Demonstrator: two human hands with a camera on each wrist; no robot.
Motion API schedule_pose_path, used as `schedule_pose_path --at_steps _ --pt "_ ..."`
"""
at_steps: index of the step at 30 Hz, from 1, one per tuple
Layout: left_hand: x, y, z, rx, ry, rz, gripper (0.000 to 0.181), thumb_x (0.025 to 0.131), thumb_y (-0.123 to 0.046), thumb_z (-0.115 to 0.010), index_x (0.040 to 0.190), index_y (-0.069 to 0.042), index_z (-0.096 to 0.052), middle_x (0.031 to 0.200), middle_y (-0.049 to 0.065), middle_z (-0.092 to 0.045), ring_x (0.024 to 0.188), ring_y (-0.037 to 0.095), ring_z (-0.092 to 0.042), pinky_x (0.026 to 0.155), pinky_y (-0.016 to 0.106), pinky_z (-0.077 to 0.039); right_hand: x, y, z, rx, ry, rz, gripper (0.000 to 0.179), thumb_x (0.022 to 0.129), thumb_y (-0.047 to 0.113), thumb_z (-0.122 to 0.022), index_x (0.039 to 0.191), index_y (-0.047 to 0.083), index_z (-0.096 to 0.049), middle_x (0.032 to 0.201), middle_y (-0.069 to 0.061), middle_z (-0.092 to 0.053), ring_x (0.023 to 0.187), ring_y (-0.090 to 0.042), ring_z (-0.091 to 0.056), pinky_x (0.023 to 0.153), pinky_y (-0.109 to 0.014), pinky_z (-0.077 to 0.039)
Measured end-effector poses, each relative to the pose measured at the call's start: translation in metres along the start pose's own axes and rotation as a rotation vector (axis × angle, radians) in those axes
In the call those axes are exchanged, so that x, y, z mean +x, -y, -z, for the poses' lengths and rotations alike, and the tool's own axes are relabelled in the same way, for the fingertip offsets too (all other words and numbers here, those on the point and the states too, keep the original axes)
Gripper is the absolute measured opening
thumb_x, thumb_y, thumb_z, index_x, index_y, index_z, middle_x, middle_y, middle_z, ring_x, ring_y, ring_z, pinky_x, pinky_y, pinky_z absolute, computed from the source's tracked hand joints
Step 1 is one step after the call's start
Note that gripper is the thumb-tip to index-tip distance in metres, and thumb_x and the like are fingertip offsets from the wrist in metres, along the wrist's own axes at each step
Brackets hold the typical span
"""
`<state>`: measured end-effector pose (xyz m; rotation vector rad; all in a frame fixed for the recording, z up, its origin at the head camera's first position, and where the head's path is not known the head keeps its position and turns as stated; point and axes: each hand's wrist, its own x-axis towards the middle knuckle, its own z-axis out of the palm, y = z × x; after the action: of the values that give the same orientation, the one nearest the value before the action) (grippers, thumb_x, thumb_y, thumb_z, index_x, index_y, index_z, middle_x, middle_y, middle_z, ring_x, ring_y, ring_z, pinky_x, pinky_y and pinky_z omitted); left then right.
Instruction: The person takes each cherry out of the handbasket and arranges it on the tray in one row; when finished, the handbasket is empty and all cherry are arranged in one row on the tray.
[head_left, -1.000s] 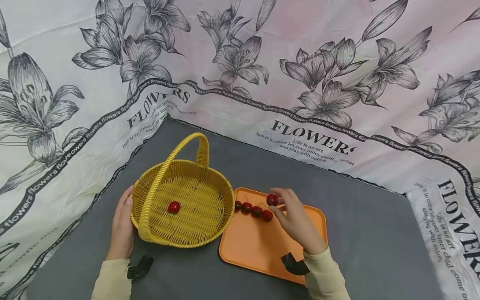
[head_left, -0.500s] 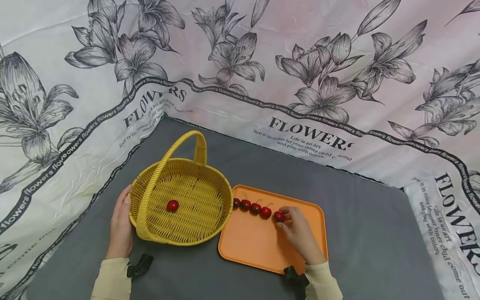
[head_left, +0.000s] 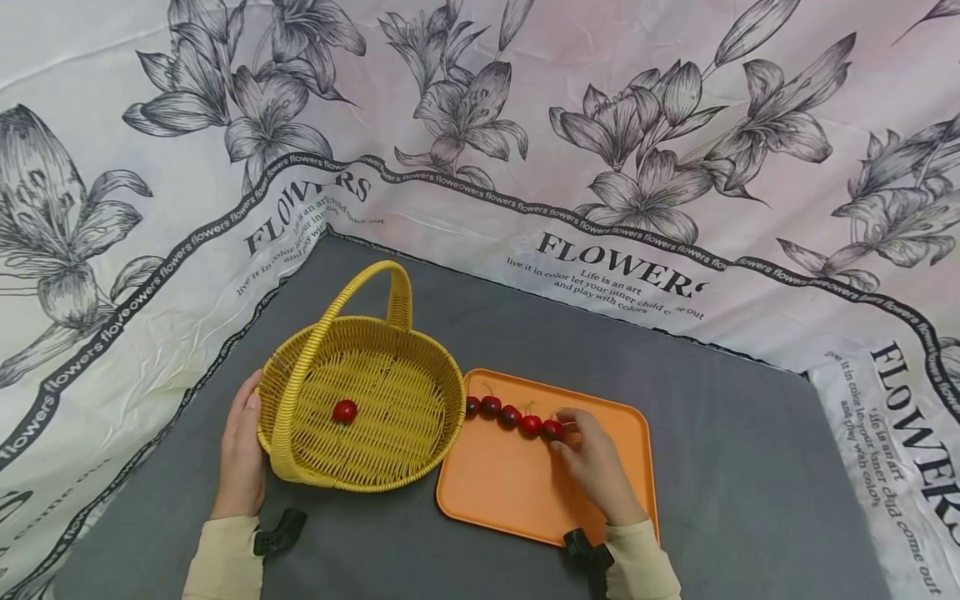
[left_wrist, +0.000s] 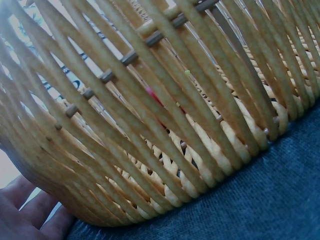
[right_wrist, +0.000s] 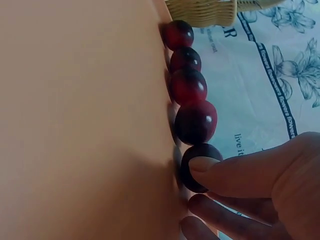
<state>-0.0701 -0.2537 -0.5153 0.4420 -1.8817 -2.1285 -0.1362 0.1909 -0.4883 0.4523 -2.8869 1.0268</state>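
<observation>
A yellow wicker basket (head_left: 390, 479) with a tall arched handle stands left of centre, one red cherry (head_left: 345, 412) on its floor. My left hand (head_left: 242, 454) rests against the basket's left outer side; in the left wrist view its fingers (left_wrist: 37, 210) lie along the weave. Over an orange tray (head_left: 510, 500), my right hand (head_left: 596, 458) pinches a dark red cherry (right_wrist: 202, 167) between thumb and fingers. This cherry sits at the right end of a row of several cherries (head_left: 510, 417), right beside its neighbour (right_wrist: 196, 122). Thin stems show on some.
The tray's left edge lies close by the basket's right side. A grey cloth (head_left: 360, 550) covers the table. Behind and along both sides hangs a white curtain (head_left: 450, 208) printed with flowers. Each wrist wears a black camera mount (head_left: 280, 533).
My right hand has lowered the cherry from above the tray to the row's right end, then slid it left against its neighbour. My left hand has stayed at the basket.
</observation>
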Motion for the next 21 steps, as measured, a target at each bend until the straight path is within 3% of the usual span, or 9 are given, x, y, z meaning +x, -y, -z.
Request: schedule_pose_path --at_steps 6,11,16,21 --pt "0.000 0.000 0.000 -0.011 0.001 -0.010 0.051 0.103 -0.044 -0.033 0.150 -0.026 -0.030 0.151 0.004 -0.030 0.129 0.017 -0.036 0.091 0.011 -0.038 -0.002 0.002 0.003 -0.057 0.016 0.005 0.048 0.078 -0.002 -0.076 0.121 0.001 -0.055 0.112 -0.013 -0.061 0.093 -0.026 -0.063 0.077 -0.041 -0.054" --pt "-0.002 0.000 0.000 -0.008 -0.001 -0.008 0.052 0.103 -0.045 -0.034 0.151 -0.026 -0.029 0.151 0.005 -0.029 0.129 0.017 -0.036 0.091 0.011 -0.038 -0.002 0.014 0.011 -0.122 -0.006 0.063 0.049 0.078 0.001 -0.077 0.122 0.002 -0.056 0.112 -0.011 -0.060 0.094 -0.025 -0.062 0.072 -0.038 -0.054" --pt "-0.002 -0.001 0.001 -0.003 0.001 -0.004 0.052 0.103 -0.045 -0.033 0.151 -0.026 -0.028 0.151 0.004 -0.029 0.129 0.016 -0.036 0.091 0.010 -0.038 0.010 0.065 0.018 -0.118 0.012 0.225 0.042 0.078 0.007 -0.079 0.116 0.006 -0.060 0.108 -0.008 -0.062 0.093 -0.022 -0.060 0.073 -0.035 -0.053" --pt "-0.001 -0.002 0.001 -0.006 0.011 0.000 0.052 0.103 -0.046 -0.034 0.151 -0.027 -0.028 0.152 0.002 -0.028 0.131 0.016 -0.035 0.091 0.010 -0.038 0.042 0.127 0.005 -0.056 0.181 0.411 0.034 0.084 0.011 -0.074 0.115 0.012 -0.062 0.107 0.001 -0.060 0.089 -0.011 -0.057 0.075 -0.026 -0.051"
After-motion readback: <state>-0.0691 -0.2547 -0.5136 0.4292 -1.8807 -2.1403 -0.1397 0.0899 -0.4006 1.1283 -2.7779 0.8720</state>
